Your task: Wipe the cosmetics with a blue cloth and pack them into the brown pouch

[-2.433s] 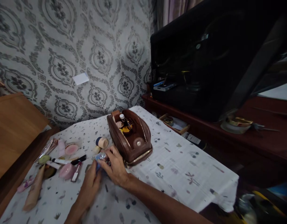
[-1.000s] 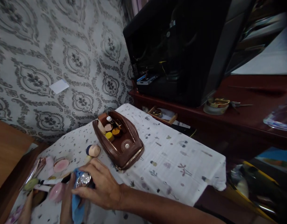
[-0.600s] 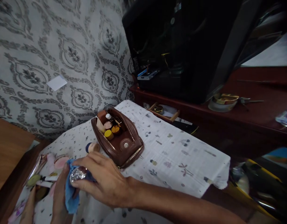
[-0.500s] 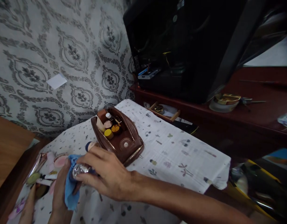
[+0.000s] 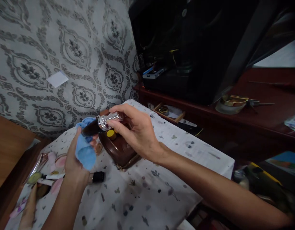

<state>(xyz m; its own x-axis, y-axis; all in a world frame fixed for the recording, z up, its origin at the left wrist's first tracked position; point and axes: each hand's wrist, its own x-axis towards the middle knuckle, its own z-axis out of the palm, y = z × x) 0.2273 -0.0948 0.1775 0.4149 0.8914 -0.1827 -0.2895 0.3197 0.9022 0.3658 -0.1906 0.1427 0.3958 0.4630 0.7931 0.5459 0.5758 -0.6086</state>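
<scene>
My right hand (image 5: 138, 131) is closed around the shiny silver cap (image 5: 107, 122) of a dark bottle (image 5: 91, 128), which tilts toward the lower left. The bottle's lower end rests in a light blue cloth (image 5: 86, 153). My left hand (image 5: 74, 155) grips that cloth, its fingers partly hidden behind it. Below and behind my right hand lies an open brown leather bag (image 5: 114, 150), partly covered by the hand; a yellow-lidded jar (image 5: 111, 134) shows inside. A small item with a black cap (image 5: 98, 176) lies on the tablecloth beside my left wrist.
Several cosmetics, among them a pink compact (image 5: 60, 161) and a green round item (image 5: 34, 178), lie at the left of the patterned white tablecloth (image 5: 128, 191). A large black television (image 5: 181, 57) stands on a dark red cabinet (image 5: 258, 118) with a small open drawer (image 5: 171, 113).
Both hands have risen, moving up and right with the bottle and cloth. More of the dark bottle shows now. My right hand covers more of the bag, and the black-capped item has come into sight.
</scene>
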